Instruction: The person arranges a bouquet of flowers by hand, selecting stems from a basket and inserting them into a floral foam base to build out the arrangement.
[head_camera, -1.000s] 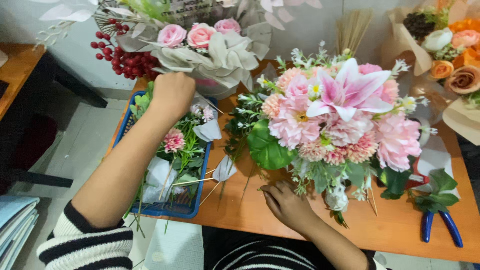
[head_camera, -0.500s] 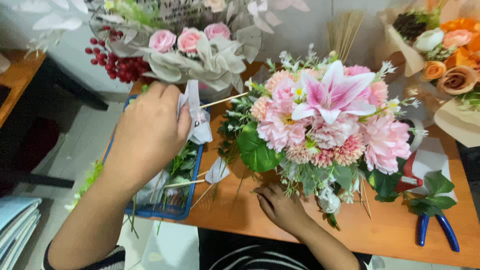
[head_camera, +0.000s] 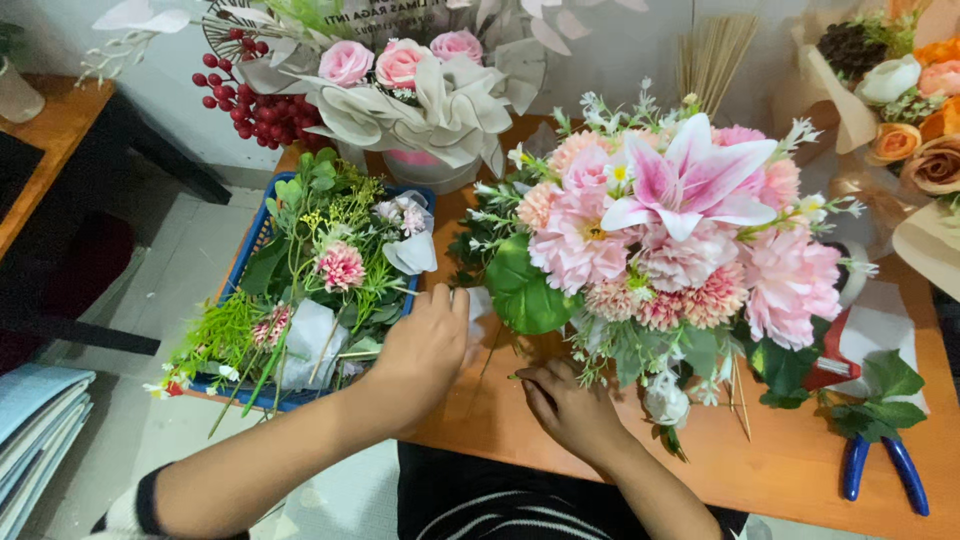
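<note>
Blue tray (head_camera: 232, 290) of loose stems at nine o'clock and blue-handled pliers (head_camera: 885, 470) at four flank the pink bouquet (head_camera: 680, 240), whose base the right hand (head_camera: 570, 410) clasps, while the left hand (head_camera: 425, 350), raised earlier, now pinches a white piece (head_camera: 478, 305) beside it.

Soft, even light is falling from above, so you are seeing only faint shadows under the pink bouquet (head_camera: 670, 240) on the wooden table (head_camera: 800, 470). Nothing is glaring. Your left hand (head_camera: 420, 350) is looking slightly soft; the edges are bending mildly.
</note>
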